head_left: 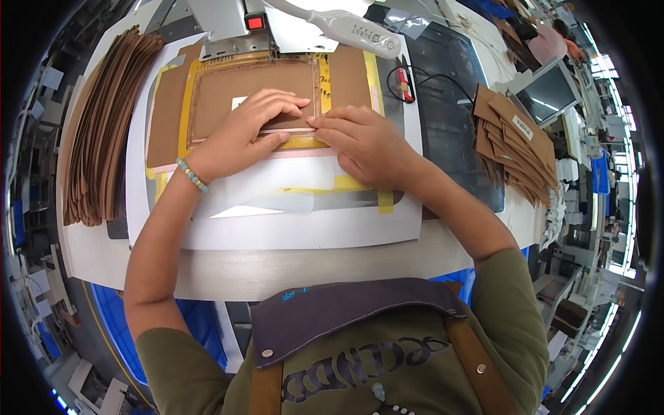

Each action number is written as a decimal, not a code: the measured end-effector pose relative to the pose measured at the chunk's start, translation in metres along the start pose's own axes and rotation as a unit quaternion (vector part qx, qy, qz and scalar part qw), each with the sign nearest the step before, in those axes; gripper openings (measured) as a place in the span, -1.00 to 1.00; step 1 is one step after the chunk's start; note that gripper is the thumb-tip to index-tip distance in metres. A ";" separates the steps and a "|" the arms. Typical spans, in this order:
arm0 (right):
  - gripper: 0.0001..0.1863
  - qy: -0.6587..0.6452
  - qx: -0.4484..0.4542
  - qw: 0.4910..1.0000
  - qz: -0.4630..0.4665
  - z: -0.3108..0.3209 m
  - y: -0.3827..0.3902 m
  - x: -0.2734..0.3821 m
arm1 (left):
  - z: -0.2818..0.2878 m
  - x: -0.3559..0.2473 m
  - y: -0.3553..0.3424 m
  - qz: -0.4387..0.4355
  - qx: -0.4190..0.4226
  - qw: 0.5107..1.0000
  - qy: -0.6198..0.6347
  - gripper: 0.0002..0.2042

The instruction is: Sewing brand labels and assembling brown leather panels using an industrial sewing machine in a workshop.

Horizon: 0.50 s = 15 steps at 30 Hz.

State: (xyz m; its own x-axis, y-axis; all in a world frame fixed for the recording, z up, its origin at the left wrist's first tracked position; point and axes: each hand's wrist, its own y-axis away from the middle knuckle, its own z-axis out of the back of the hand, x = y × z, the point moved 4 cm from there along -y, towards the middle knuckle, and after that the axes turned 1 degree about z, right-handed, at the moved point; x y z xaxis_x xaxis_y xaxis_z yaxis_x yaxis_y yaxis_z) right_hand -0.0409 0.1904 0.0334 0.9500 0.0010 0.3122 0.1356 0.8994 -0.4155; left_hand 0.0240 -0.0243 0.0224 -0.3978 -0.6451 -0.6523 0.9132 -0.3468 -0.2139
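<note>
— Grip check: are we holding anything?
— No, both hands lie flat. Our left hand (238, 135) and right hand (363, 142) press the brown leather panel (242, 90) against the yellow template (304, 144) on the counter (311, 270).

Brown leather panel (249, 90), yellow-taped template (297, 143), white sheet (311, 228), turquoise bead bracelet (191, 174), olive sleeves (512, 304), grey tabletop (277, 273), red switch (255, 22).

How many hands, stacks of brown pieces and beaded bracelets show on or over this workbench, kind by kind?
Hands pressing the brown panel in the jig: 2, left hand and right hand
Stacks of brown pieces: 2, left stack and right stack
Beaded bracelets: 1, bracelet on the left wrist
Total: 5
</note>
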 end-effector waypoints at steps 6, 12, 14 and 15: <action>-0.51 0.056 -0.031 0.997 0.033 -0.002 0.003 0.004 | 0.003 -0.001 -0.006 -0.010 0.017 1.000 -0.012 -0.70; -0.54 0.056 -0.044 0.997 0.034 -0.005 0.002 0.006 | 0.006 0.002 -0.008 0.093 0.009 0.993 0.073 -0.64; -0.55 0.057 -0.040 0.997 0.034 -0.006 0.002 0.007 | 0.008 0.006 -0.009 0.120 0.021 0.990 0.076 -0.64; -0.55 0.057 -0.043 0.997 0.034 -0.007 0.002 0.007 | 0.010 0.002 -0.009 0.058 0.014 0.998 0.005 -0.64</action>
State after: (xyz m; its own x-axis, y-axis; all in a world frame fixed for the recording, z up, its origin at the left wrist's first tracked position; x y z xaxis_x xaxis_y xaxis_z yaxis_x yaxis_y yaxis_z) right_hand -0.0324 0.1896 0.0288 0.9830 0.0054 0.1833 0.0896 0.8578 -0.5061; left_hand 0.0138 -0.0296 0.0305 -0.2876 -0.6752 -0.6793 0.9506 -0.2880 -0.1162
